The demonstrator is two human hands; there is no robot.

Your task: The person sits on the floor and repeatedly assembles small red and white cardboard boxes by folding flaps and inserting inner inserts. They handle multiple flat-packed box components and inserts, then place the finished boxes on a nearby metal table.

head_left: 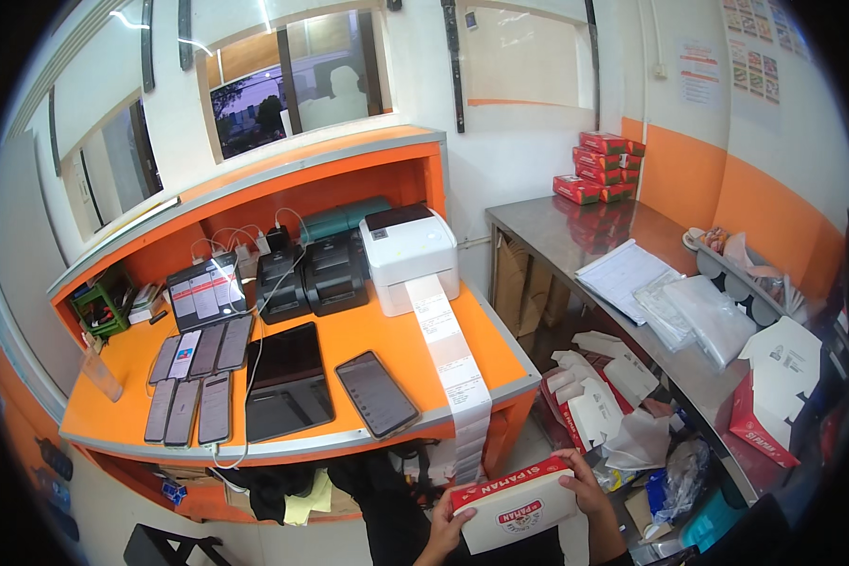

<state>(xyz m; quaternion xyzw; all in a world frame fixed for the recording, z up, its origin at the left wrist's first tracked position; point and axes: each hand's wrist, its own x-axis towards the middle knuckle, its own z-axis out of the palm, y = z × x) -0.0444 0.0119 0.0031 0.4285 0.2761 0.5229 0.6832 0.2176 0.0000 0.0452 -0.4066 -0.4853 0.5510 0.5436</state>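
Observation:
Low in front of me, a white and red cardboard food box [502, 536] is held between my two hands. My left hand [445, 530] grips its left end, thumb on the front face. Round its upper right corner my right hand [591, 498] is closed, with fingers along the top edge. The box's underside is out of sight. Just beyond it hangs a long strip of printed labels [448, 358], coming out of a white label printer [410, 259] on the orange desk [354, 349] and dropping over the desk's front edge.
On the desk lie a large phone [377, 394], a black tablet [290, 387], several smaller phones [198, 410] and black printers [335, 278]. The steel table [537, 222] on the right bears stacked red boxes [599, 170], papers [622, 280], plastic bags [714, 321] and an opened box [773, 401].

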